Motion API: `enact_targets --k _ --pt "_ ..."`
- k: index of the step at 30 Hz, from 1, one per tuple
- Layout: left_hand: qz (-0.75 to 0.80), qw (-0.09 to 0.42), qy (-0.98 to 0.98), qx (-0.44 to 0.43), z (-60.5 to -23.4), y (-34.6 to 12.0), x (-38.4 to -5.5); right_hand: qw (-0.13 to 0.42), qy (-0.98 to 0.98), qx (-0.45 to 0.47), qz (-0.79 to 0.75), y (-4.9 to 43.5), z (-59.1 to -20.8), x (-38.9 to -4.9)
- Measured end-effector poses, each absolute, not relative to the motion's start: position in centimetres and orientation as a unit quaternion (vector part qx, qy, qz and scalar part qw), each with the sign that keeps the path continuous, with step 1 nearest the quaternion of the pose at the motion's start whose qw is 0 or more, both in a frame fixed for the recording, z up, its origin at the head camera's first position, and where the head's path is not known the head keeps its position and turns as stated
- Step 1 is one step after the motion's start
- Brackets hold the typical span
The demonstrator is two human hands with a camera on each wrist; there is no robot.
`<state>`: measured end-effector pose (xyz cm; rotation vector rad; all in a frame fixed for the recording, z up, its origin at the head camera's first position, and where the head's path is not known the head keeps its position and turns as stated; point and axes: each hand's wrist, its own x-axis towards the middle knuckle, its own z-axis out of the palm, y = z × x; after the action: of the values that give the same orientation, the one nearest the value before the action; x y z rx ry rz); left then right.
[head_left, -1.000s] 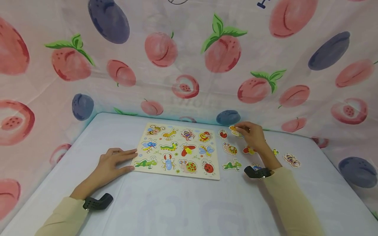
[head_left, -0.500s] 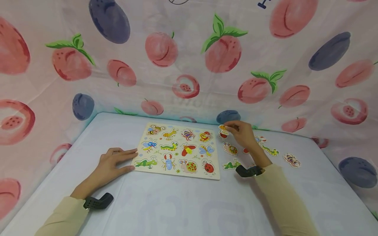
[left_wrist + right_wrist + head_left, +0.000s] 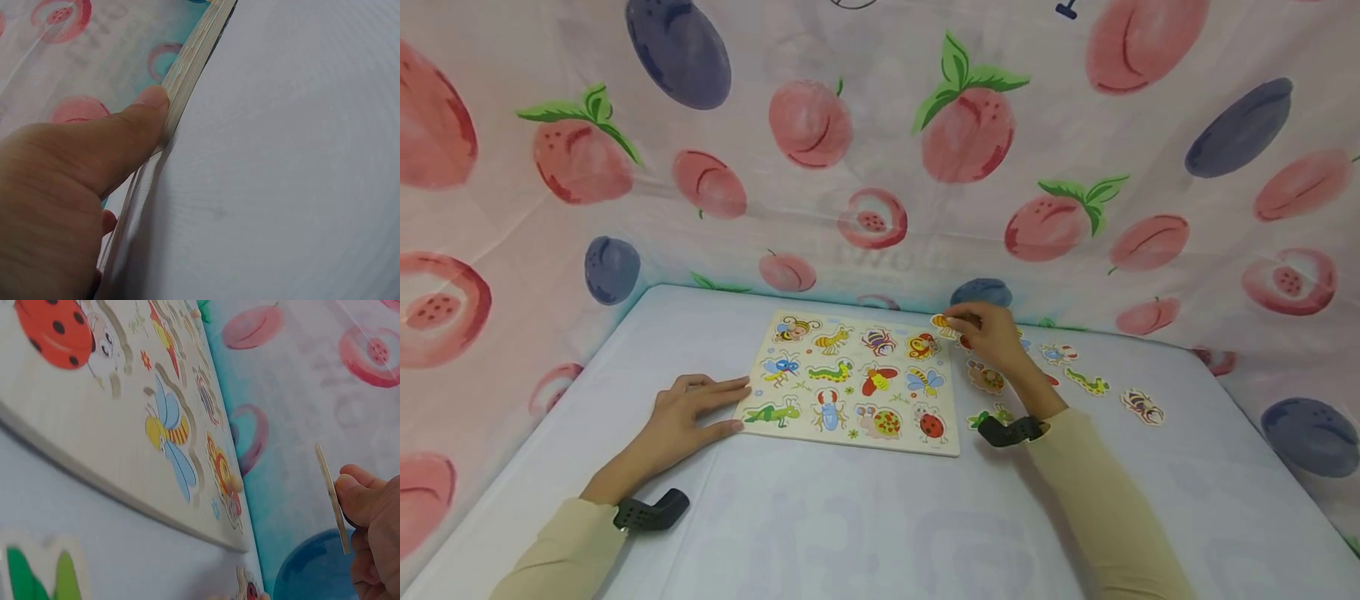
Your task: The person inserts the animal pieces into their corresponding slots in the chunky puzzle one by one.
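Observation:
A wooden insect puzzle board point(image 3: 950, 437) lies flat on the white-covered table. My left hand point(image 3: 685, 419) touches its left edge with fingers extended; in the left wrist view the thumb point(image 3: 134, 122) presses against the board's side near a corner. My right hand point(image 3: 992, 333) pinches a yellow-orange striped puzzle piece point(image 3: 942, 326) between thumb and fingers, just off the board's upper right corner. That piece shows edge-on in the right wrist view, as a thin wooden strip point(image 3: 331, 499). A butterfly piece point(image 3: 222, 472) with a small knob sits in the board's upper right recess.
Loose pieces lie right of the board: a snail point(image 3: 985, 377), a grasshopper point(image 3: 992, 415), a caterpillar point(image 3: 1087, 382), a beetle point(image 3: 1058, 354), a spider point(image 3: 1142, 407) and others partly hidden under the right hand. A fruit-print cloth point(image 3: 872, 158) rises behind the table.
My right hand has carried the striped piece left, past the ladybird piece, to the board's upper right corner. More loose pieces show behind it. My left hand stays put.

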<state>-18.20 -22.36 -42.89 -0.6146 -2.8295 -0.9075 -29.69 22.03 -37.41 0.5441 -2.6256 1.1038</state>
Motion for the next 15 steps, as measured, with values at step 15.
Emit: enact_targets --k 15 --pt "-0.299 0.053 -0.932 -0.200 -43.1 -22.5 -18.3 0.086 -0.883 0.202 0.414 17.4 -37.9 -30.3"
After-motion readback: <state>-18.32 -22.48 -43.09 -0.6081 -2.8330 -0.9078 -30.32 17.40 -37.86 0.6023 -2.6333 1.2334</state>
